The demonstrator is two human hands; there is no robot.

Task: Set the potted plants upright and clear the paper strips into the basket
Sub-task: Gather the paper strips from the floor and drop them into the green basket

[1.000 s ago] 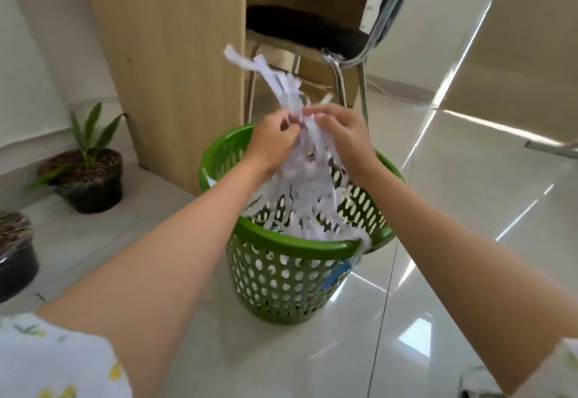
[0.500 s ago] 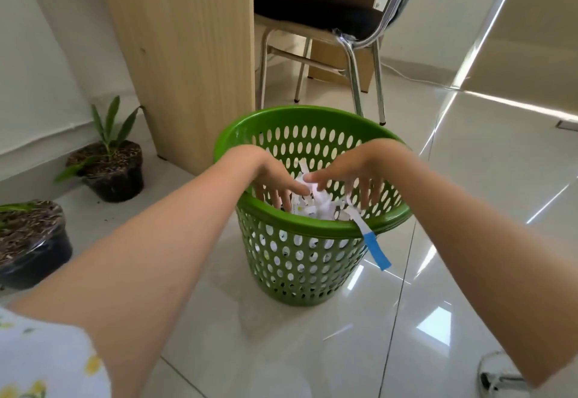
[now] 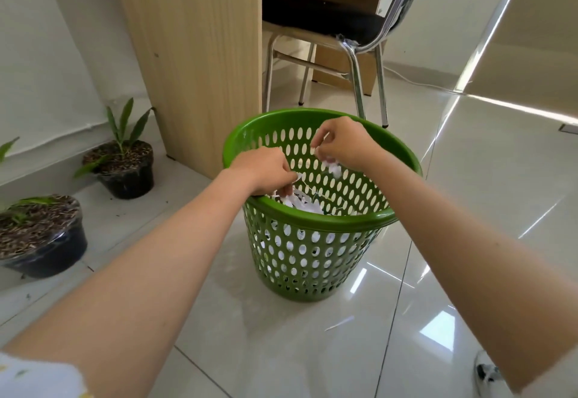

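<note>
Both hands work over the green perforated plastic basket [image 3: 316,253]. The left hand [image 3: 266,171], at nine o'clock, and the right hand [image 3: 342,144], at one, pinch white paper strips [image 3: 305,203] so loose scraps fall inside.

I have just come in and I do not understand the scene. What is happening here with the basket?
A person is clearing white paper strips into a green basket on the floor. Both hands are over its opening: the left hand reaches down toward the pile, the right hand pinches a few small scraps. Two potted plants stand upright by the wall.
</note>
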